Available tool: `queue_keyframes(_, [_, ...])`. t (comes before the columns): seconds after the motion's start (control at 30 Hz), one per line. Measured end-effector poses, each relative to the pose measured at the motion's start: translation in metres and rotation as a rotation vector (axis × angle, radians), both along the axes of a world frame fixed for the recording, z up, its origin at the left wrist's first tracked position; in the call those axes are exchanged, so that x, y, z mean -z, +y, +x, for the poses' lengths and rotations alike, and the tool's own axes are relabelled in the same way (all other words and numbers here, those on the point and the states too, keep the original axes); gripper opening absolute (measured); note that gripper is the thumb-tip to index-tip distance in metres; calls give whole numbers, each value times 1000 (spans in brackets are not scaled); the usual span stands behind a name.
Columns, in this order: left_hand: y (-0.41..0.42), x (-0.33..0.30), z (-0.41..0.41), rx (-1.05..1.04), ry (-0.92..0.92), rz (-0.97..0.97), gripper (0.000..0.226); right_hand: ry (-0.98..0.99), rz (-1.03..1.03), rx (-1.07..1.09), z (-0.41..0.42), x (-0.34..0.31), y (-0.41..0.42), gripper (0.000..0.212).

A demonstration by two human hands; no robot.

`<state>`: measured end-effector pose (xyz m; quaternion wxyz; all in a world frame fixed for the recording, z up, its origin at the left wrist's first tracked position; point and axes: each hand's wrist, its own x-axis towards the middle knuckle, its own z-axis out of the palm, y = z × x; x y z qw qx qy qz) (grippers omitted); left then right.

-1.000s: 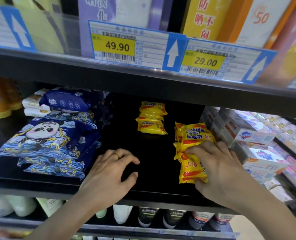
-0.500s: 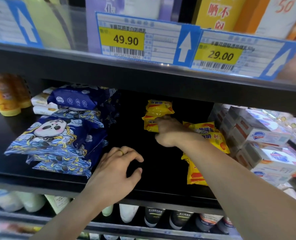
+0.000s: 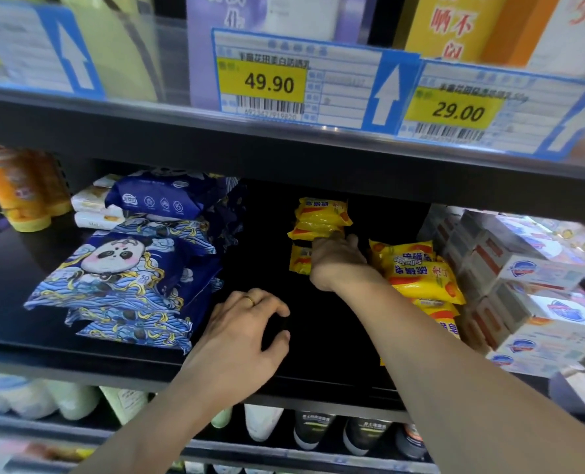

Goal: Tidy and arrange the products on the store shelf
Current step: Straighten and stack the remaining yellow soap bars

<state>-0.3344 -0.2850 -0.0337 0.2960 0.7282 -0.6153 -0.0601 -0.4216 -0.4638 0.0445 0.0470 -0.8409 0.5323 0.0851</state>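
The right hand (image 3: 337, 260) reaches deep toward the shelf's (image 3: 318, 336) back, fingers curled on the lower pack of the rear yellow soap stack (image 3: 320, 220), partly hiding it. The left hand (image 3: 246, 331) rests near the front edge, fingers loosely curled, holding nothing.

**Around the shelf: labels, wipes, boxes and bottles**

Two blue-edged price labels hang on the upper rail, one reading 49.90 (image 3: 262, 84), the other, to its right, 29.00 (image 3: 455, 111). Above them stands a yellow carton (image 3: 451, 25) with red characters. On the dark tier below, blue panda-print packs (image 3: 113, 268) lie stacked at left, with orange bottles (image 3: 17, 189) further left. White boxed soaps (image 3: 537, 271) fill the right side. Dark-capped tubes (image 3: 313, 431) stand on the tier underneath.
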Motion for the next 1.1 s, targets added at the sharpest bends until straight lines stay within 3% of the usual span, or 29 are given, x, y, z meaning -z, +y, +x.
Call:
queue_keyframes(0.13, [1, -2, -4, -54, 135, -41, 42, -31, -13, 9, -8, -8, 48, 84])
queue_keyframes(0.3, [2, -3, -4, -127, 369, -95, 58, -316, -115, -78, -37, 2, 102, 83])
queue_keyframes(0.47, [2, -9, -5, -170, 447, -168, 44, -572, -356, -234, -49, 30, 130, 67])
queue_keyframes(0.53, [3, -9, -5, -164, 450, -167, 44, -659, -384, -277, -52, 41, 132, 70])
queue_keyframes(0.63, [4, -7, -2, -138, 497, -125, 44, -861, -275, -281, -63, 52, 127, 88])
queue_keyframes(0.7, [4, -7, -2, -133, 517, -117, 45, -1093, -73, -214, -68, 57, 125, 94])
queue_keyframes(0.83, [6, -6, -1, -102, 490, -113, 30, -1399, 265, 14, -70, 63, 117, 69])
queue_keyframes(1.0, [8, -7, 0, -38, 556, -128, 37, -1398, 325, 47, -76, 62, 105, 36])
queue_keyframes(1.1, [9, -8, -1, 4, 582, -117, 36, -1481, 425, 77, -77, 61, 101, 32])
